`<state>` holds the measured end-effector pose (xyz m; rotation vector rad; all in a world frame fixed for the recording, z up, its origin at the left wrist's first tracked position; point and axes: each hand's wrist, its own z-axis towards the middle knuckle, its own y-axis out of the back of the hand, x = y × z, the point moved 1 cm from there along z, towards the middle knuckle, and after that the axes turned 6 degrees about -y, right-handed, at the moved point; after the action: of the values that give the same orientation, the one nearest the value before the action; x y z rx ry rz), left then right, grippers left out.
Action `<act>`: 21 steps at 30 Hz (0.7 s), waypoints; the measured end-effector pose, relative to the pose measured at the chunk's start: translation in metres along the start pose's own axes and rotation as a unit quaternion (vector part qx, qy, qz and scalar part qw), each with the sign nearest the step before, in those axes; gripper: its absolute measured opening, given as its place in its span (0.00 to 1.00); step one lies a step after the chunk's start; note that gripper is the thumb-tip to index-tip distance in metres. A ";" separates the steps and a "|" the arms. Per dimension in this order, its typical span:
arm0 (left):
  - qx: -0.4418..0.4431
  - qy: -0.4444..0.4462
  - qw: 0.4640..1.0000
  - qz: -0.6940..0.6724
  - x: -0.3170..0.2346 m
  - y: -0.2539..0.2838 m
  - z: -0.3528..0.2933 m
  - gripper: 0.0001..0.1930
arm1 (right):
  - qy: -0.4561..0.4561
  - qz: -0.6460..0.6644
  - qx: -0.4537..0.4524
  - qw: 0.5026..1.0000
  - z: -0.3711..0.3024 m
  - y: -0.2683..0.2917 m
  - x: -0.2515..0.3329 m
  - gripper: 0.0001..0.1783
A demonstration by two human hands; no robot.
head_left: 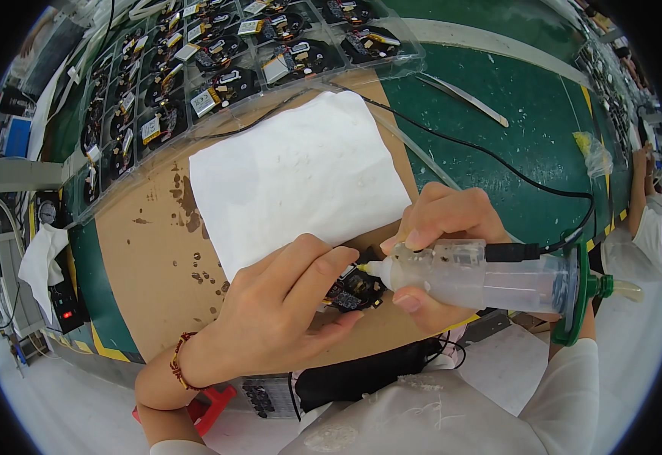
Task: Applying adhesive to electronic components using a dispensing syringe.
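Observation:
My left hand (270,303), with a beaded bracelet at its wrist, grips a small black electronic assembly (355,292) between thumb and fingers near the table's front edge. Part of that assembly is hidden behind the fingers. In my right hand (456,216) lies a translucent dispensing syringe (517,287), held almost level and wrapped by thumb and fingers. Its pale nozzle points left, and the yellowish tip touches or nearly touches the assembly. A green clamp cap (571,296) with a tube closes the syringe's rear end. A black cable plug (511,252) runs along its upper side.
White paper (300,178) lies on a stained cardboard sheet (137,250). Behind is a clear plastic tray (414,57) of several similar assemblies with small batteries. Metal tweezers (467,102) and a black cable (490,155) rest on the green mat (528,136). People work at right.

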<state>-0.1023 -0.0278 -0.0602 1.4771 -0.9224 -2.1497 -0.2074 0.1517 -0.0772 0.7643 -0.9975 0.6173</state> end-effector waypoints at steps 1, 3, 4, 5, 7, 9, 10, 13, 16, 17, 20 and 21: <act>-0.001 0.000 1.000 0.001 0.000 0.000 0.000 0.26 | -0.004 0.009 -0.003 1.000 0.000 -0.001 -0.001 0.27; -0.002 0.001 1.000 0.002 0.000 -0.001 -0.001 0.27 | -0.008 0.017 -0.006 1.000 0.000 -0.002 -0.001 0.27; -0.004 0.002 1.000 0.004 0.000 -0.001 -0.001 0.27 | -0.012 0.019 -0.007 1.000 0.000 -0.002 -0.001 0.27; -0.004 0.002 1.000 0.004 0.000 -0.001 -0.001 0.27 | -0.015 0.020 -0.009 1.000 0.001 -0.002 -0.001 0.27; -0.007 -0.003 1.000 0.005 0.001 -0.002 -0.002 0.27 | -0.017 0.019 -0.005 1.000 0.002 -0.002 -0.001 0.27; -0.008 -0.009 1.000 0.003 0.001 -0.002 -0.001 0.27 | -0.021 0.013 -0.004 1.000 0.001 -0.001 0.001 0.27; -0.010 -0.013 1.000 0.001 0.001 -0.001 -0.001 0.27 | -0.029 0.019 -0.004 0.999 0.001 0.000 0.001 0.27; -0.004 -0.012 1.000 0.004 0.000 -0.001 0.000 0.27 | -0.029 0.022 -0.009 0.999 0.000 -0.001 -0.002 0.27; -0.008 -0.015 1.000 0.005 0.001 -0.001 -0.001 0.27 | -0.030 0.018 -0.006 0.999 0.002 -0.001 0.000 0.27; -0.009 -0.015 1.000 0.005 0.001 -0.001 -0.001 0.27 | -0.039 0.020 0.003 0.999 0.002 -0.001 0.000 0.27; -0.001 -0.016 1.000 0.010 0.001 -0.001 -0.001 0.27 | -0.040 0.028 0.000 0.999 0.001 -0.002 -0.001 0.27; -0.003 -0.015 1.000 0.009 0.001 -0.001 -0.001 0.27 | -0.040 0.028 0.000 0.999 0.000 -0.002 -0.002 0.27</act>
<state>-0.1020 -0.0277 -0.0615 1.4315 -0.9353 -2.1658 -0.2069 0.1502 -0.0792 0.7692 -1.0956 0.6390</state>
